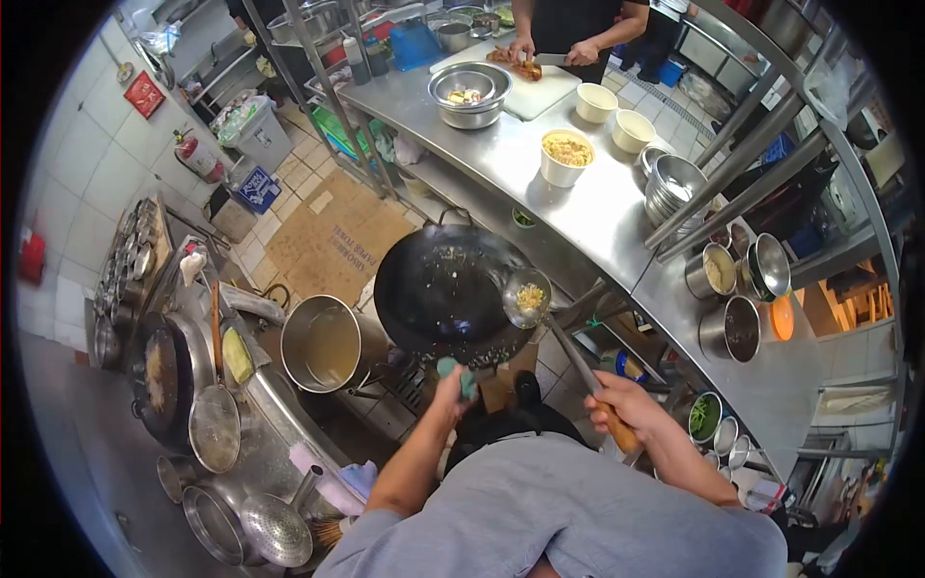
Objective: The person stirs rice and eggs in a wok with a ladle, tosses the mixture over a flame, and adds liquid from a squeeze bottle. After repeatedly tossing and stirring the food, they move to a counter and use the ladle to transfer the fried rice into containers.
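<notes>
My left hand (449, 395) is closed round a folded green cloth (456, 378) at the near rim of a black wok (409, 284), gripping the wok through it. The wok hangs between stove and counter, with bits of rice stuck to its inside. My right hand (628, 412) is wrapped round the wooden handle of a long metal ladle (572, 358). The ladle's bowl is over the wok's right rim and carries some fried rice (530, 297). On the counter ahead, a white tub (562, 173) is heaped with fried rice.
Two white tubs (633, 131) and metal bowls (469, 116) stand on the steel counter (520, 144). Across it, a person's hands (583, 53) cut meat on a white board (540, 96). A stockpot (323, 332) of cloudy liquid and the stove with a second wok (159, 376) are left.
</notes>
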The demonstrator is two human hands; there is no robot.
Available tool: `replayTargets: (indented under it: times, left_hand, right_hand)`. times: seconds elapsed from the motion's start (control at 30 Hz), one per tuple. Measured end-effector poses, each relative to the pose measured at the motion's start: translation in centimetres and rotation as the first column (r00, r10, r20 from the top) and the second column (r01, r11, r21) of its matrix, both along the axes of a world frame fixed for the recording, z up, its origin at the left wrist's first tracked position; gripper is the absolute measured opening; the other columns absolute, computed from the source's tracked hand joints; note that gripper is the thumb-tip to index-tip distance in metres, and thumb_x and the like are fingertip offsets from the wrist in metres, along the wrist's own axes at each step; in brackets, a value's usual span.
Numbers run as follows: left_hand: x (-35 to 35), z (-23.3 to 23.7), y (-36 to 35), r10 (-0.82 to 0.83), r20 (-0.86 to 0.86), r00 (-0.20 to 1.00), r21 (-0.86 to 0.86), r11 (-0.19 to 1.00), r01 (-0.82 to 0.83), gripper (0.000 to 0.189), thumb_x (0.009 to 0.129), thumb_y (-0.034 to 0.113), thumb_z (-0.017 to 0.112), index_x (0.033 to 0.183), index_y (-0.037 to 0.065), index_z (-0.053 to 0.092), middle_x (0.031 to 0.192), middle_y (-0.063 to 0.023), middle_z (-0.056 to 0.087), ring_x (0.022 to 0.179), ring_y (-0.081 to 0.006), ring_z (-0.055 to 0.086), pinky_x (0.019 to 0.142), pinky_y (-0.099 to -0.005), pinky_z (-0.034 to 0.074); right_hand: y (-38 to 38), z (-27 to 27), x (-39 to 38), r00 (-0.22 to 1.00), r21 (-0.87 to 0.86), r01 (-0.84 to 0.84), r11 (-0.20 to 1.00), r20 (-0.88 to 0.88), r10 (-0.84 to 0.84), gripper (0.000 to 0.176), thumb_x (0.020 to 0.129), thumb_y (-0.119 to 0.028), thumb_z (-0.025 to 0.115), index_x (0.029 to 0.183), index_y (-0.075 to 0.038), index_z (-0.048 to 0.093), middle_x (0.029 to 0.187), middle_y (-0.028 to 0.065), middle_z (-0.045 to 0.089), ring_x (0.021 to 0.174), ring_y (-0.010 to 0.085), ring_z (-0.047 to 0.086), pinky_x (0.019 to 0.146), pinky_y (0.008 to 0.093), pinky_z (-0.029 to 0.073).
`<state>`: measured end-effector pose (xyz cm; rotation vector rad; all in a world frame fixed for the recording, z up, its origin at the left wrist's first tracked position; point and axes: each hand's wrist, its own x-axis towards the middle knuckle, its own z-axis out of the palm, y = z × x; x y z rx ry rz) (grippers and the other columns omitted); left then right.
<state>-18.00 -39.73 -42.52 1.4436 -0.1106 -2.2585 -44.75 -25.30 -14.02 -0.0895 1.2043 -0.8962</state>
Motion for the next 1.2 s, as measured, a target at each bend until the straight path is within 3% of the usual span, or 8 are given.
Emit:
replayTargets:
  times: [0.23, 0.33, 0.5, 0.57, 0.73, 0.87, 0.93, 1.2]
  left_hand:
    - [-1.3, -2.3, 6.7, -0.011, 0.242, 0.970, -0.272, 0.959, 0.079, 0.021, 0.080, 0.010, 0.062, 0.100, 0.009, 0.055, 0.086, -0.0053, 0.056, 0.076, -0.0218, 0.059, 0.065, -0.0369, 0.049]
    - [-2.8, -2.8, 1.1, 0.024, 0.130, 0.991, -0.014, 1.000, -0.022, 0.013, 0.079, 0.019, 0.066, 0.083, 0.012, 0.054, 0.074, -0.0063, 0.055, 0.061, -0.0210, 0.056, 0.053, -0.0364, 0.048]
    - [-3.5, -1.9, 2.4, 0.130, 0.006, 0.992, 0.262, 0.957, -0.127, 0.015, 0.083, 0.025, 0.062, 0.084, 0.013, 0.052, 0.071, -0.0062, 0.053, 0.059, -0.0196, 0.055, 0.051, -0.0337, 0.047]
    - [-3.8, 0.4, 3.8, 0.111, 0.033, 0.993, 0.319, 0.941, -0.116, 0.016, 0.083, 0.026, 0.062, 0.085, 0.013, 0.051, 0.070, -0.0062, 0.052, 0.059, -0.0191, 0.054, 0.051, -0.0327, 0.046]
    - [-2.4, -0.3, 6.5, 0.134, -0.033, 0.990, 0.388, 0.915, -0.111, 0.019, 0.082, 0.028, 0.061, 0.084, 0.013, 0.050, 0.069, -0.0060, 0.050, 0.059, -0.0187, 0.053, 0.053, -0.0307, 0.044]
    - [-1.6, 1.2, 9.0, 0.169, -0.076, 0.983, 0.297, 0.945, -0.139, 0.022, 0.080, 0.030, 0.062, 0.086, 0.013, 0.049, 0.068, -0.0068, 0.051, 0.059, -0.0193, 0.053, 0.052, -0.0311, 0.044]
    - [-1.4, 2.0, 9.8, 0.182, 0.030, 0.983, 0.286, 0.941, -0.183, 0.022, 0.080, 0.030, 0.062, 0.088, 0.013, 0.049, 0.068, -0.0072, 0.052, 0.059, -0.0193, 0.053, 0.051, -0.0314, 0.044]
    - [0.5, 4.2, 12.5, 0.279, 0.020, 0.960, 0.191, 0.941, -0.278, 0.020, 0.083, 0.032, 0.061, 0.087, 0.013, 0.053, 0.071, -0.0073, 0.055, 0.060, -0.0200, 0.055, 0.051, -0.0320, 0.044]
  right_hand:
    - [-13.8, -8.2, -0.1, 0.798, -0.002, 0.071, 0.997, 0.599, -0.056, 0.008, 0.090, -0.006, 0.049, 0.083, -0.004, 0.045, 0.073, 0.0041, 0.050, 0.056, 0.0097, 0.049, 0.049, 0.0271, 0.042]
    - [-14.2, -3.4, 0.1, 0.577, 0.023, 0.182, 0.983, 0.807, -0.126, 0.013, 0.096, -0.014, 0.047, 0.089, -0.003, 0.045, 0.071, 0.0013, 0.047, 0.058, 0.0064, 0.050, 0.051, 0.0227, 0.041]
    - [-6.6, 5.6, -5.7, 0.594, -0.251, 0.180, 0.951, 0.799, 0.098, 0.012, 0.096, -0.011, 0.046, 0.102, -0.001, 0.048, 0.080, 0.0023, 0.046, 0.059, 0.0076, 0.048, 0.054, 0.0227, 0.041]
    - [-3.7, 8.8, -7.3, 0.792, -0.425, 0.276, 0.862, 0.608, 0.046, 0.041, 0.096, -0.007, 0.045, 0.136, -0.002, 0.038, 0.086, 0.0048, 0.047, 0.061, 0.0094, 0.050, 0.053, 0.0249, 0.043]
    - [-3.4, 8.2, -11.1, 0.994, -0.587, -0.017, 0.809, -0.098, -0.050, 0.068, 0.095, -0.004, 0.048, 0.154, -0.011, 0.014, 0.095, 0.0078, 0.051, 0.058, 0.0131, 0.055, 0.050, 0.0254, 0.047]
    - [-6.5, 0.9, -14.1, 0.630, -0.331, -0.367, 0.869, -0.776, -0.030, 0.070, 0.091, -0.002, 0.049, 0.153, -0.013, 0.019, 0.088, 0.0122, 0.055, 0.068, 0.0209, 0.062, 0.059, 0.0340, 0.050]
    - [-8.7, -7.6, -15.6, 0.077, -0.346, -0.556, 0.755, -0.927, -0.368, 0.074, 0.088, -0.003, 0.052, 0.153, -0.014, 0.019, 0.098, 0.0199, 0.058, 0.086, 0.0348, 0.062, 0.074, 0.0429, 0.051]
    - [-11.1, -20.6, -15.7, 0.038, -0.272, -0.385, 0.882, -0.960, -0.279, 0.066, 0.089, -0.014, 0.059, 0.148, -0.014, 0.031, 0.106, 0.0230, 0.061, 0.091, 0.0381, 0.062, 0.079, 0.0446, 0.049]
